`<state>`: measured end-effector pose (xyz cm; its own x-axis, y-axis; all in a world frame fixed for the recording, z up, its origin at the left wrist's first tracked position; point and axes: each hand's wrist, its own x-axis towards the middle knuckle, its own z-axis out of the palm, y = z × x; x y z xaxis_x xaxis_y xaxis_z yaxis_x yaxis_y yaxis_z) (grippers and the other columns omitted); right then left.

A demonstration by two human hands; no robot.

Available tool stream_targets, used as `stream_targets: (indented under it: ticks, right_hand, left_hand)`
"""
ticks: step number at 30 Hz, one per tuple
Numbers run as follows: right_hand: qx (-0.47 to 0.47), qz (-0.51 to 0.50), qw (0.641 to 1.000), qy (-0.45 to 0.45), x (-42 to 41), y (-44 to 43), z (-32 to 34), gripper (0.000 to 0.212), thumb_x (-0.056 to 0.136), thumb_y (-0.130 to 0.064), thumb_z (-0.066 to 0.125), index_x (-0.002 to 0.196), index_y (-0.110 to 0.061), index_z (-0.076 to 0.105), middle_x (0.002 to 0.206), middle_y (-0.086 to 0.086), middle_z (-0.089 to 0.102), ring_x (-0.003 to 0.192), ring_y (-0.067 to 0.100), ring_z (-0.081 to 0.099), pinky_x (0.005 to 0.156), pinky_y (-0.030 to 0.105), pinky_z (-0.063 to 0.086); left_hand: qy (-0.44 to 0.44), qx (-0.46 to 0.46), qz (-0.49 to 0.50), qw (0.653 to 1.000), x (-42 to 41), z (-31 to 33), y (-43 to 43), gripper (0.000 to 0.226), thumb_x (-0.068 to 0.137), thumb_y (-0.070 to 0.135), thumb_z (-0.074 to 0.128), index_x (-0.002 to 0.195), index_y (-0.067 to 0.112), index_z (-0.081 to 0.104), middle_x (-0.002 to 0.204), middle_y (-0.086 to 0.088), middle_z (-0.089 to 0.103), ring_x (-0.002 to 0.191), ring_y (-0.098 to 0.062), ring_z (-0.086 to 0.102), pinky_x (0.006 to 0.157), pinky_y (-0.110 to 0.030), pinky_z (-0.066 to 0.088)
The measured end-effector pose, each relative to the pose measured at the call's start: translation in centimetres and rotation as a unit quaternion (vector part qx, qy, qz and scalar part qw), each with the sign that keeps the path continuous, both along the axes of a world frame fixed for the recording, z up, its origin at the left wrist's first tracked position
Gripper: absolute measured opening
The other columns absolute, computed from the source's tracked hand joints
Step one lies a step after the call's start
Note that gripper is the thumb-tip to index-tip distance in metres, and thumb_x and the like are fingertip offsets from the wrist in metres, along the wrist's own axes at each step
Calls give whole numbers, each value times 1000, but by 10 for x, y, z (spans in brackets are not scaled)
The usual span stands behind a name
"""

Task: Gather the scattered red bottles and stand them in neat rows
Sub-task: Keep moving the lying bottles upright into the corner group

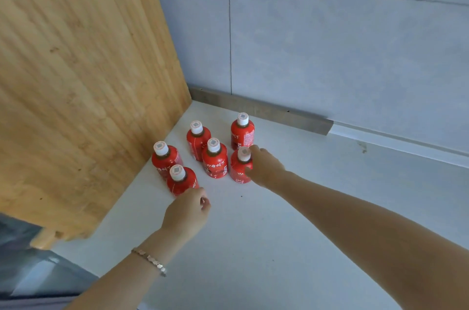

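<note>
Several red bottles with white caps stand upright on the white counter (253,233) near its back left corner. The back pair are a bottle (196,138) and a bottle (242,132). In front of them stand a middle bottle (215,161) and a right bottle (239,170). At the left are a bottle (164,161) and a front bottle (181,181). My right hand (265,168) wraps the right bottle from its right side. My left hand (187,213) touches the base of the front left bottle, fingers curled.
A tall wooden panel (83,86) walls off the left side of the counter. Grey wall tiles (330,43) and a low grey strip (261,110) run along the back. A bracelet (149,260) sits on my left wrist.
</note>
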<state>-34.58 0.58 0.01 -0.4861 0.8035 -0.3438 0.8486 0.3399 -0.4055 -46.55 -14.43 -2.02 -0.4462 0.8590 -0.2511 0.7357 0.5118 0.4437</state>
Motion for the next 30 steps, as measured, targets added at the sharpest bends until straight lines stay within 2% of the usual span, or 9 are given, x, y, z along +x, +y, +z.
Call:
stream_targets:
  ticks: [3, 6, 8, 11, 15, 17, 21, 25, 30]
  right_hand:
    - [-24, 39, 998, -52, 35, -1, -1, 38, 91, -27, 50, 126, -13, 52, 128, 6, 57, 119, 24, 54, 94, 35, 46]
    - [-71, 23, 994, -73, 95, -3, -1, 37, 92, -29, 49, 125, -16, 53, 130, 3, 56, 122, 21, 51, 96, 32, 43]
    - [-96, -7, 991, -88, 144, -4, 0, 36, 92, -29, 49, 125, -16, 54, 129, 3, 56, 120, 21, 52, 94, 31, 43]
    - [-107, -75, 986, -106, 231, -7, 8, 37, 93, -28, 47, 127, -15, 52, 134, 2, 53, 123, 20, 50, 97, 31, 42]
    - [-115, -185, 968, -124, 364, -16, 15, 38, 93, -27, 47, 129, -14, 51, 138, 2, 49, 126, 21, 48, 101, 32, 40]
    - [-114, -232, 957, -128, 432, -24, 18, 38, 93, -26, 46, 128, -13, 51, 139, 3, 49, 127, 22, 47, 102, 32, 39]
    - [-117, -303, 936, -135, 566, -41, 20, 38, 94, -25, 46, 129, -11, 51, 139, 6, 48, 128, 23, 45, 101, 31, 40]
    - [-121, -340, 921, -147, 695, -55, 14, 39, 94, -25, 46, 129, -8, 52, 137, 8, 50, 127, 25, 47, 100, 31, 41]
    - [-142, -374, 903, -159, 842, -70, 8, 39, 94, -27, 45, 128, -7, 52, 136, 9, 50, 125, 27, 48, 101, 36, 44]
  left_hand:
    - [-106, -63, -31, 992, 20, -5, 18, 11, 88, 19, 51, 88, 15, 61, 88, -1, 66, 87, -18, 61, 67, -24, 44]
    - [-121, -111, -74, 984, 51, -6, 47, 8, 87, 19, 49, 84, 17, 56, 74, 8, 55, 78, -15, 54, 55, -19, 37]
    - [-93, -132, -126, 979, 80, -5, 69, 8, 87, 19, 47, 82, 16, 53, 76, 8, 53, 82, -16, 53, 58, -18, 36]
    - [-50, -154, -216, 963, 141, 1, 104, 15, 89, 20, 47, 74, 20, 47, 89, 2, 55, 85, -17, 51, 67, -24, 37]
    - [0, -159, -322, 933, 248, 17, 142, 4, 89, 22, 47, 86, 20, 49, 111, -6, 63, 95, -21, 55, 80, -25, 41]
    - [24, -151, -368, 917, 307, 23, 155, 3, 89, 23, 47, 87, 21, 49, 116, -6, 64, 104, -23, 58, 86, -27, 43]
    - [39, -140, -434, 889, 433, 21, 169, 6, 88, 23, 47, 83, 22, 49, 105, -5, 62, 97, -22, 58, 85, -28, 45]
    - [47, -147, -462, 874, 556, 9, 171, 21, 88, 24, 47, 67, 27, 42, 93, 1, 57, 88, -19, 54, 85, -29, 46]
    - [36, -160, -490, 856, 701, 3, 166, 7, 88, 23, 46, 83, 22, 50, 94, 2, 56, 97, -22, 60, 88, -32, 48]
